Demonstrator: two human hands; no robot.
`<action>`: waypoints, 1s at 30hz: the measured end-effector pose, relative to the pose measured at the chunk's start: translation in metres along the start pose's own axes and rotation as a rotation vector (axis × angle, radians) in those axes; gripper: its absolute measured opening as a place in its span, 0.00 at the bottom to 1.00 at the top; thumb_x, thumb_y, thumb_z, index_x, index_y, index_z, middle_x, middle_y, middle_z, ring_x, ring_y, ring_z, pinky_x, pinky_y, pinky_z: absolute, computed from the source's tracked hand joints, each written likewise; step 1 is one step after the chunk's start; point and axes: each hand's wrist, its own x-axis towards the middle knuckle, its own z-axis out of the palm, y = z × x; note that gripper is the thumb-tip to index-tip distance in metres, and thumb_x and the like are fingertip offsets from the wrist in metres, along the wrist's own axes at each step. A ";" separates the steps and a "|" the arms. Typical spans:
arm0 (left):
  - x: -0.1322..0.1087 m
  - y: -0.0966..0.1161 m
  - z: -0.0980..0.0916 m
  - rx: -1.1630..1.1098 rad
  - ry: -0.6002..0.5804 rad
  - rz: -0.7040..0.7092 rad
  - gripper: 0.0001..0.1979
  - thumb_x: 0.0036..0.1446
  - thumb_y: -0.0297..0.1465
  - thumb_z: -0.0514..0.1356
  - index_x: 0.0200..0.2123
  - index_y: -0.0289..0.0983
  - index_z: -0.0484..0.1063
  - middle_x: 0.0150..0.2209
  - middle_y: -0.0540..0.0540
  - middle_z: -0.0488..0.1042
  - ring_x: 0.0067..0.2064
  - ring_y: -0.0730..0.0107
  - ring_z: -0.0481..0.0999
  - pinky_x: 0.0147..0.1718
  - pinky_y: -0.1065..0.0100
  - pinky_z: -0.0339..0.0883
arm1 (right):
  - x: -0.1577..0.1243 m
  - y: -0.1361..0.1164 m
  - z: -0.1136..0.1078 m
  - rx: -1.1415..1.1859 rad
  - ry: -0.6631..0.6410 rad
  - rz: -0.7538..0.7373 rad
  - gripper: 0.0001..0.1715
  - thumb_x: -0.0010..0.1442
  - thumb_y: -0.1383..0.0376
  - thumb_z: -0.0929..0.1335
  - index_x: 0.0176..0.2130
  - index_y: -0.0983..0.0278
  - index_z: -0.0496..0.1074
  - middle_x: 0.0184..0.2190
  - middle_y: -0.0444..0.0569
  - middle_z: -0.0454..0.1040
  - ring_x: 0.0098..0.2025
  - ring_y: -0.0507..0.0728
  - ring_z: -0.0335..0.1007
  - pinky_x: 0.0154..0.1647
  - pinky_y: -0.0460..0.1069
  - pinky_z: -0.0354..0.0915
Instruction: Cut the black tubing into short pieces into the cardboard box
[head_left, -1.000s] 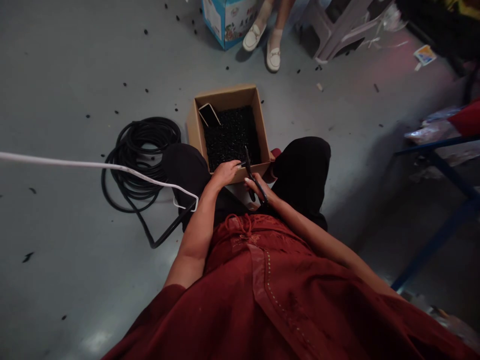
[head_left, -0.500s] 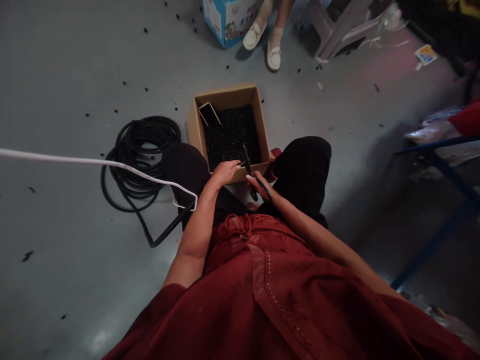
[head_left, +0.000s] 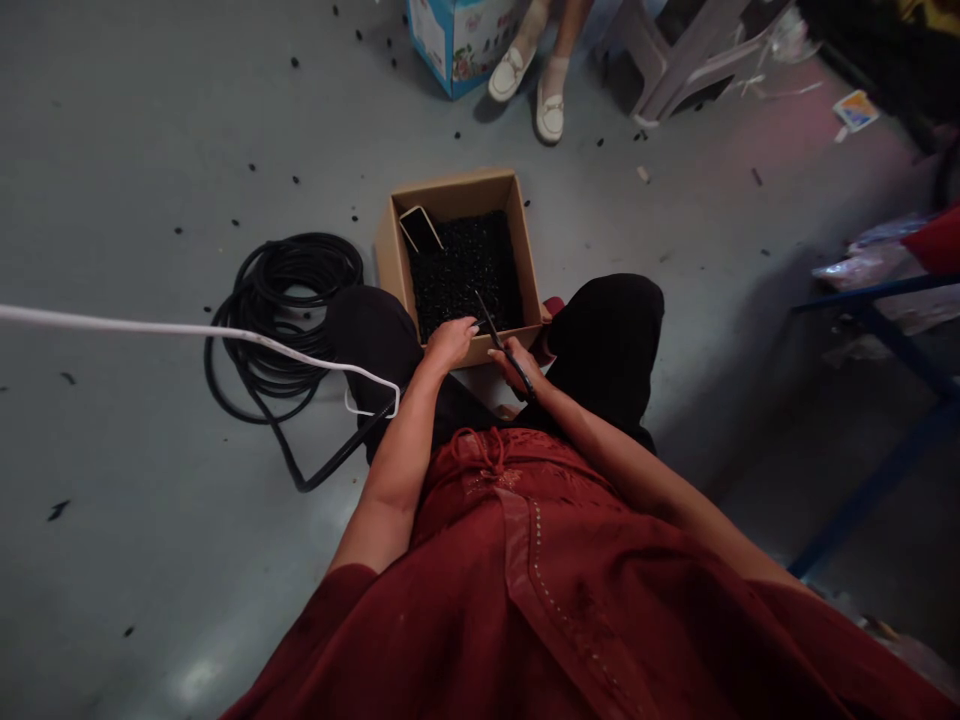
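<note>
Scissors [head_left: 499, 335] have swung slightly, their black blades now tipping toward 11 o'clock over the cardboard box [head_left: 382, 250]. The right hand [head_left: 516, 368] wraps their handles, its fingers curled closed around them. The left hand [head_left: 450, 345] rests on the box's near rim at 12 o'clock from the lap, its fingers [head_left: 466, 328] pressed together, seemingly pinching a thin black cable [head_left: 285, 300] that appears to run from a coil at 10 o'clock; the pinch itself is too small to be sure of. The cable should handle as light, springy rubber, best held close to the blades. Short black pieces [head_left: 465, 270] fill the box, with a phone [head_left: 418, 228] in its far left corner.
</note>
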 end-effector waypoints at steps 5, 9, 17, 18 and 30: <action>0.001 -0.002 0.003 0.043 -0.004 -0.024 0.20 0.67 0.33 0.49 0.54 0.37 0.75 0.51 0.35 0.78 0.53 0.54 0.77 0.50 0.63 0.66 | 0.001 -0.003 0.001 -0.110 0.050 0.043 0.20 0.57 0.47 0.66 0.38 0.58 0.62 0.28 0.46 0.69 0.32 0.59 0.67 0.37 0.52 0.64; 0.003 -0.005 0.006 0.014 -0.001 -0.043 0.19 0.67 0.34 0.50 0.53 0.38 0.75 0.52 0.35 0.78 0.55 0.55 0.76 0.52 0.63 0.65 | 0.000 -0.002 0.001 -0.126 0.063 0.032 0.18 0.59 0.48 0.66 0.37 0.59 0.62 0.26 0.44 0.69 0.30 0.57 0.68 0.34 0.51 0.65; 0.002 0.001 -0.004 -0.151 0.051 -0.034 0.20 0.66 0.33 0.51 0.55 0.32 0.75 0.52 0.37 0.78 0.53 0.59 0.76 0.52 0.66 0.65 | -0.016 0.002 -0.002 0.236 -0.011 0.062 0.23 0.61 0.42 0.63 0.39 0.58 0.60 0.23 0.40 0.69 0.20 0.51 0.65 0.19 0.46 0.63; 0.000 0.003 -0.007 -0.171 0.055 -0.034 0.20 0.66 0.32 0.51 0.54 0.31 0.75 0.51 0.37 0.79 0.52 0.59 0.76 0.51 0.66 0.65 | -0.019 0.002 -0.002 0.254 -0.023 0.047 0.24 0.61 0.42 0.63 0.40 0.59 0.60 0.25 0.41 0.70 0.21 0.52 0.67 0.20 0.46 0.64; -0.005 0.011 -0.013 -0.292 0.007 0.003 0.20 0.64 0.30 0.52 0.53 0.31 0.76 0.45 0.41 0.81 0.45 0.64 0.77 0.46 0.69 0.67 | -0.030 -0.002 -0.007 0.242 -0.164 -0.028 0.28 0.60 0.43 0.65 0.48 0.61 0.61 0.36 0.47 0.73 0.36 0.55 0.73 0.32 0.50 0.71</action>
